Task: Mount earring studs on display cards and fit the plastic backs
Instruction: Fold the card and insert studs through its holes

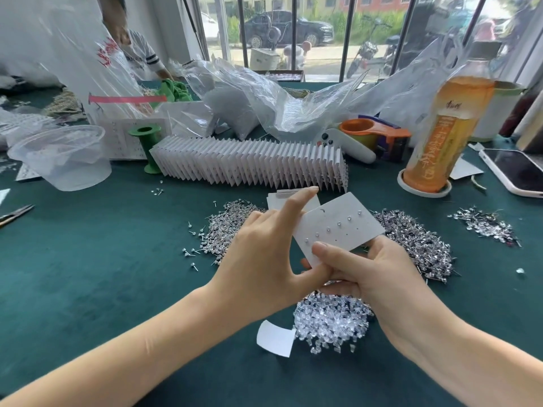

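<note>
The job looks well under way but far from finished: a long fanned row of filled cards (249,160) stands across the middle of the tabletop (102,259) toward its far edge, while large heaps of loose studs (226,227) and a second stud heap (417,242) lie either side of the work, with a small scatter of studs (484,224) nearer the right edge, so a great many remain to mount. The display card (338,227) in hand is held above the middle of the tabletop, tilted, and carries one slanting row of about six studs along its upper part; below that row a line of empty holes shows, so this card is, I judge, roughly half filled on the front. Whether any backs are yet on it cannot be told, since its underside is hidden. The left hand (264,254) grips the card's left edge, thumb under the lower corner, forefinger stretched out straight past the card's top and the other fingers curled behind. The right hand (373,271) pinches the card's lower edge, thumb on the face and fingers curled beneath; whether it also holds a stud or a back I cannot tell. The card is plain white, thin and slightly flexed, with a hanging slot near its top. A pile of clear plastic backs (332,321) lies just beneath the hands toward the near edge, beside a curled blank card (274,337)
</note>
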Demonstrator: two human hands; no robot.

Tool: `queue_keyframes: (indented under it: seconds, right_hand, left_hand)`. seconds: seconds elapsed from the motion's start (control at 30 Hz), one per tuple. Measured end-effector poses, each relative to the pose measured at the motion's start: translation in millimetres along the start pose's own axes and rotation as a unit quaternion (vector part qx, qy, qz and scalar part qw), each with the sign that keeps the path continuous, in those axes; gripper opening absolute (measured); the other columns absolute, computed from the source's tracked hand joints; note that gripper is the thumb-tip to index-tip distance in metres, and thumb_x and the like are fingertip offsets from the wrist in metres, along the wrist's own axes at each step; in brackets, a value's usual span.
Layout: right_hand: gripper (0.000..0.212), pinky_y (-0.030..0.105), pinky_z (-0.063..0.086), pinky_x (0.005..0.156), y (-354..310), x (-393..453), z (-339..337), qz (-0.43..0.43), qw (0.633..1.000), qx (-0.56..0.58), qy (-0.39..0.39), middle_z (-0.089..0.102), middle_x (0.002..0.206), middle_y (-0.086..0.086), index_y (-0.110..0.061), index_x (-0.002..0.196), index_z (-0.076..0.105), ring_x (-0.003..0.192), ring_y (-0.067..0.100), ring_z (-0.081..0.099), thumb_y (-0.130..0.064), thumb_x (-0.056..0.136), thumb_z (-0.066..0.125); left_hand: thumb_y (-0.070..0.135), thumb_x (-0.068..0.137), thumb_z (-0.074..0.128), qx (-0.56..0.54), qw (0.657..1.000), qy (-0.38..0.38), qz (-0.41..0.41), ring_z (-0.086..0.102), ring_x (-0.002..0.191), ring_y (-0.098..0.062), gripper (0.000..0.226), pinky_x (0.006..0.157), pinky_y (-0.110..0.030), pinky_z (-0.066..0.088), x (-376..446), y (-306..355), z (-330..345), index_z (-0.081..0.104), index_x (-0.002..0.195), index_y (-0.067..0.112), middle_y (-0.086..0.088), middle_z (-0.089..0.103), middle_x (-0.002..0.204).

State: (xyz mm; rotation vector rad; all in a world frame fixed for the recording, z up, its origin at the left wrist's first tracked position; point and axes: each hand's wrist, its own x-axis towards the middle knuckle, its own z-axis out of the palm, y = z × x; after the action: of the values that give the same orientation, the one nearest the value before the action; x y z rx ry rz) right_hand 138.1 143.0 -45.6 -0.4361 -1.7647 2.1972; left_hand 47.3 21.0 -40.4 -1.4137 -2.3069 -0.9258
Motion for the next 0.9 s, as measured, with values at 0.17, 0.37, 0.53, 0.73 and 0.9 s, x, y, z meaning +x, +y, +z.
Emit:
queue_keyframes:
  seconds: [0.17, 0.37, 0.53, 0.73, 0.9]
  right_hand:
    - [0.041, 0.026, 0.059, 0.057, 1, 3, -3, -0.034, 0.999, 0.017, 0.008, 0.076, 0.083, 0.008, -0.014, 0.1, 0.065, 0.072, 0.023, 0.074, -0.018, 0.06, 0.074]
    - [0.031, 0.023, 0.057, 0.059, -8, 19, -28, -0.123, 0.989, -0.02, 0.08, 0.075, 0.078, 0.007, -0.015, 0.1, 0.063, 0.068, 0.022, 0.073, -0.01, 0.071, 0.075]
    - [0.026, 0.017, 0.055, 0.064, -3, 23, -43, -0.195, 0.967, -0.123, 0.107, 0.075, 0.083, -0.01, -0.019, 0.1, 0.067, 0.075, 0.01, 0.072, -0.012, 0.076, 0.074]
    - [0.027, 0.007, 0.049, 0.064, 10, 25, -48, -0.221, 0.959, -0.147, 0.099, 0.074, 0.088, -0.018, 0.0, 0.105, 0.068, 0.078, 0.001, 0.07, -0.006, 0.079, 0.073]
    - [0.031, 0.01, 0.051, 0.061, 15, 25, -48, -0.224, 0.962, -0.129, 0.089, 0.074, 0.088, -0.019, -0.015, 0.106, 0.066, 0.074, 0.002, 0.071, -0.004, 0.078, 0.073]
  left_hand:
    - [0.053, 0.071, 0.063, -0.023, 1.0, -0.012, 0.017, 0.046, 0.103, 0.0, 0.079, 0.089, -0.014, 0.03, 1, -6, 0, 0.037, 0.138, 0.019, 0.006, 0.063, 0.117]
    - [0.062, 0.073, 0.061, -0.081, 0.994, -0.067, -0.042, 0.047, 0.108, 0.009, 0.071, 0.092, -0.001, 0.029, 10, -27, -3, 0.043, 0.133, 0.027, 0.015, 0.057, 0.117]
    - [0.017, 0.081, 0.072, -0.098, 0.981, -0.16, -0.041, 0.058, 0.077, 0.0, 0.009, 0.072, -0.008, 0.039, 11, -39, 1, 0.068, 0.09, 0.018, 0.01, 0.066, 0.078]
    - [0.014, 0.08, 0.074, -0.121, 0.966, -0.229, 0.002, 0.061, 0.074, -0.007, 0.006, 0.073, -0.017, 0.048, 11, -40, 2, 0.071, 0.084, 0.017, 0.01, 0.065, 0.077]
    - [0.016, 0.08, 0.075, -0.121, 0.966, -0.227, 0.03, 0.061, 0.075, -0.006, 0.008, 0.075, -0.022, 0.05, 8, -36, 5, 0.072, 0.086, 0.019, 0.011, 0.063, 0.081]
